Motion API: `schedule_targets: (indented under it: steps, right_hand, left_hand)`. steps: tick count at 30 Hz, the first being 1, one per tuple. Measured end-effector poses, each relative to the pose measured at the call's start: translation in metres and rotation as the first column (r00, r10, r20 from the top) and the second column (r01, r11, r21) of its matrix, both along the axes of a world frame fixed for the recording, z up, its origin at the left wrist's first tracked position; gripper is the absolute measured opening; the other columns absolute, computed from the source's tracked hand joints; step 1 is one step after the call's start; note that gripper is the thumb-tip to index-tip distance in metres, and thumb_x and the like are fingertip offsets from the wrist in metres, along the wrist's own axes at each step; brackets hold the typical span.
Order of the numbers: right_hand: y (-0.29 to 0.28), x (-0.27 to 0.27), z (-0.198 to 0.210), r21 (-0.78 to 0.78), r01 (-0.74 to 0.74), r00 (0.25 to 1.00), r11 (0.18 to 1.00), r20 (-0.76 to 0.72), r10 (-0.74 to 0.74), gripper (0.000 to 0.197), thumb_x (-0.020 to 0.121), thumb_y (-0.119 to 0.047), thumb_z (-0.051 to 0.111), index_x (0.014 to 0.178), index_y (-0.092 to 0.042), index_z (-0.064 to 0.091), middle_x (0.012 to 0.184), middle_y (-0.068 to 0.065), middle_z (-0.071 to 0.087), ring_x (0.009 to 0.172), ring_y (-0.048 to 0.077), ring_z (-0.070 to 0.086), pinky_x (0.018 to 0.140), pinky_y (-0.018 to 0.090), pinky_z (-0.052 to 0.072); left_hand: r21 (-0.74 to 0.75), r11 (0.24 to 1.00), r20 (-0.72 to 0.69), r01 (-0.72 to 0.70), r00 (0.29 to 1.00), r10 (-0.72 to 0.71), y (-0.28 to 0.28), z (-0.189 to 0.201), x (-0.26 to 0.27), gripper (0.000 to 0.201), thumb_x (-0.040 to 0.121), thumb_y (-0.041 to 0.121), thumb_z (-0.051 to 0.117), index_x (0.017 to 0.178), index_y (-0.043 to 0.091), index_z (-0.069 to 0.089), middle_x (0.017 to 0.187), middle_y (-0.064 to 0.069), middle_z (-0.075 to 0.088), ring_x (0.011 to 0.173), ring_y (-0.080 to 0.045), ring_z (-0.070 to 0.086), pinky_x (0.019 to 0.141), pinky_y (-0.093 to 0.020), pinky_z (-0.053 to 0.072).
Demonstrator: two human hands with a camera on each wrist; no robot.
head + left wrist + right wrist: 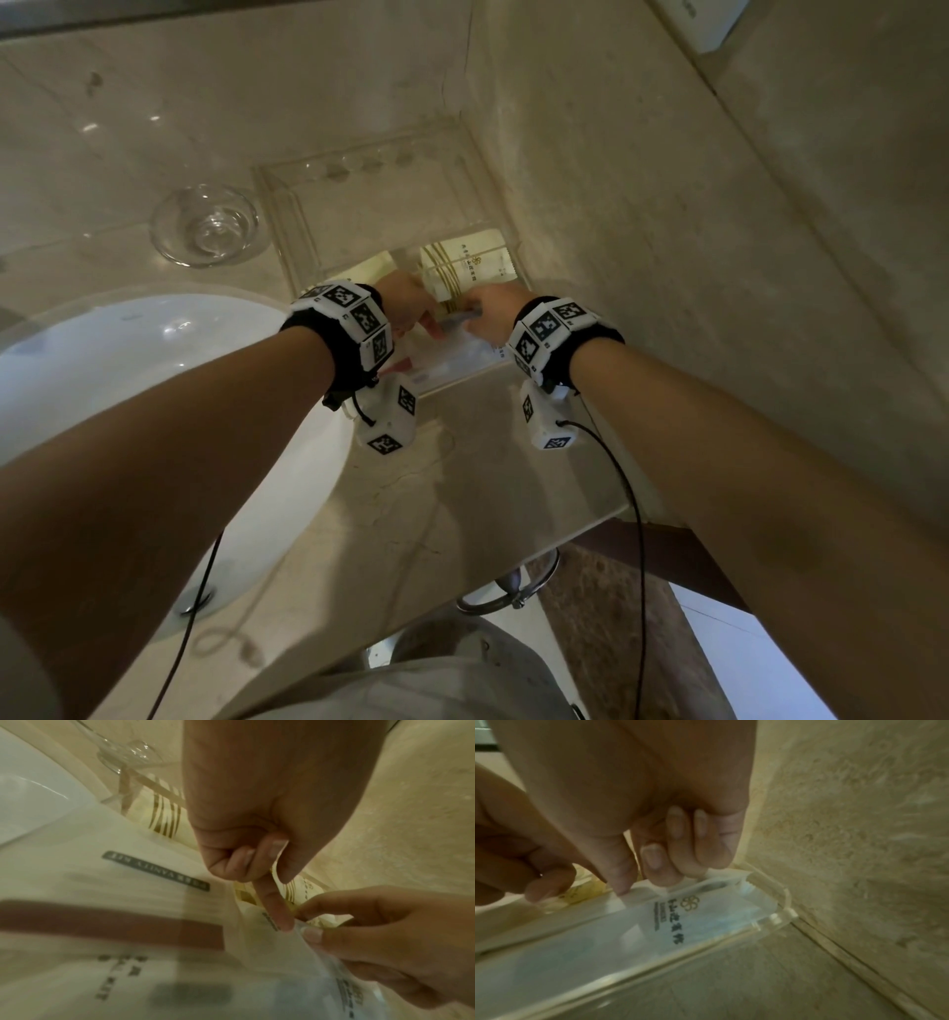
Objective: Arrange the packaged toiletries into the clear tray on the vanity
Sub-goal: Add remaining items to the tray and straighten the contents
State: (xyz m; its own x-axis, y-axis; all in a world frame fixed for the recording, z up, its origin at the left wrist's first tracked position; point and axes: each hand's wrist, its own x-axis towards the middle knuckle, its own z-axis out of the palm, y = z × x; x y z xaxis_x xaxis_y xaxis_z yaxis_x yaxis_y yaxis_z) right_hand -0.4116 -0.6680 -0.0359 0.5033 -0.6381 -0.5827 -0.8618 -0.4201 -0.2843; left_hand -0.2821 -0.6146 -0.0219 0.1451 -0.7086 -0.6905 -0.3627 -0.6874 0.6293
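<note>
The clear tray (287, 226) lies on the vanity against the right wall, and both hands work at its near end. A cream packet with gold stripes (462, 267) lies flat inside it. My right hand (475, 321) pinches the top edge of a translucent white packet (680, 919) between thumb and fingers, standing it in the tray's near right corner (782, 912). My left hand (282, 902) has its other fingers curled, and the index fingertip touches that packet. A thin cream packet edge (275, 874) shows between its thumb and index finger. A white vanity-kit packet (154, 870) lies beside them.
A small glass dish (210, 226) stands left of the tray. The white sink basin (128, 360) sits at the near left. The stone wall (667, 205) runs close along the tray's right side. A metal towel ring (508, 591) hangs below the counter edge.
</note>
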Motion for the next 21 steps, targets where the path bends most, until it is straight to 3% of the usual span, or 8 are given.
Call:
schedule_targets:
  steps: [2, 6, 11, 15, 19, 21]
  right_hand:
    - [-0.0001, -0.0006, 0.0002, 0.016, -0.001, 1.000, 1.000, 0.009, 0.001, 0.036, 0.093, -0.023, 0.049, 0.127, -0.013, 0.056, 0.118, 0.013, 0.064, 0.105, 0.031, 0.061, 0.088, 0.036, 0.052]
    - [0.0014, -0.0009, 0.0009, 0.022, -0.013, 1.000, 1.000, -0.001, 0.013, 0.039, 0.092, -0.023, 0.049, 0.130, -0.019, 0.055, 0.122, 0.011, 0.063, 0.109, 0.030, 0.060, 0.094, 0.039, 0.051]
    - [0.0023, -0.0007, 0.0011, 0.018, 0.004, 1.000, 1.000, 0.010, -0.004, 0.038, 0.093, -0.022, 0.049, 0.129, -0.017, 0.056, 0.122, 0.012, 0.063, 0.109, 0.030, 0.060, 0.092, 0.037, 0.051]
    - [0.0034, -0.0020, 0.0020, 0.009, 0.008, 1.000, 1.000, 0.023, -0.008, 0.036, 0.092, -0.021, 0.049, 0.127, -0.015, 0.055, 0.121, 0.012, 0.062, 0.108, 0.031, 0.059, 0.083, 0.032, 0.047]
    - [0.0037, -0.0020, 0.0017, 0.013, 0.020, 1.000, 1.000, 0.024, -0.020, 0.037, 0.092, -0.022, 0.050, 0.128, -0.015, 0.055, 0.123, 0.012, 0.061, 0.109, 0.031, 0.059, 0.089, 0.035, 0.050]
    - [0.0036, -0.0021, 0.0028, 0.022, 0.031, 0.999, 0.999, 0.039, -0.032, 0.038, 0.092, -0.020, 0.050, 0.129, -0.013, 0.054, 0.125, 0.013, 0.060, 0.111, 0.031, 0.058, 0.090, 0.035, 0.049]
  left_hand:
    - [-0.012, 0.999, -0.025, -0.041, 0.999, 0.041, 0.0006, 0.0002, 0.0009, 0.030, 0.095, 0.018, 0.047, 0.114, -0.001, 0.059, 0.035, 0.006, 0.059, 0.019, -0.004, 0.033, 0.029, -0.005, 0.024]
    - [-0.024, 0.998, -0.039, -0.060, 0.998, 0.059, 0.0009, -0.0009, 0.0016, 0.029, 0.094, 0.017, 0.048, 0.112, -0.002, 0.060, 0.034, 0.006, 0.058, 0.018, -0.003, 0.032, 0.029, -0.005, 0.025]
    - [-0.031, 0.999, -0.031, -0.043, 0.999, 0.042, 0.0013, 0.0010, 0.0029, 0.026, 0.093, 0.019, 0.048, 0.110, 0.003, 0.060, 0.035, 0.008, 0.059, 0.019, -0.003, 0.034, 0.029, -0.006, 0.026]
    - [-0.037, 0.998, -0.047, -0.042, 0.998, 0.041, 0.0012, 0.0013, 0.0037, 0.028, 0.093, 0.022, 0.050, 0.111, 0.003, 0.060, 0.036, 0.006, 0.060, 0.019, -0.003, 0.032, 0.030, -0.006, 0.024]
    - [-0.043, 0.997, -0.089, -0.065, 0.994, 0.061, 0.0026, 0.0021, 0.0035, 0.024, 0.092, 0.023, 0.052, 0.108, 0.007, 0.060, 0.038, 0.004, 0.061, 0.019, -0.003, 0.032, 0.030, -0.006, 0.024]
    - [-0.042, 0.997, -0.092, -0.061, 0.994, 0.057, 0.0030, 0.0041, 0.0032, 0.020, 0.092, 0.023, 0.053, 0.104, 0.009, 0.060, 0.048, -0.002, 0.064, 0.019, -0.003, 0.033, 0.030, -0.007, 0.026]
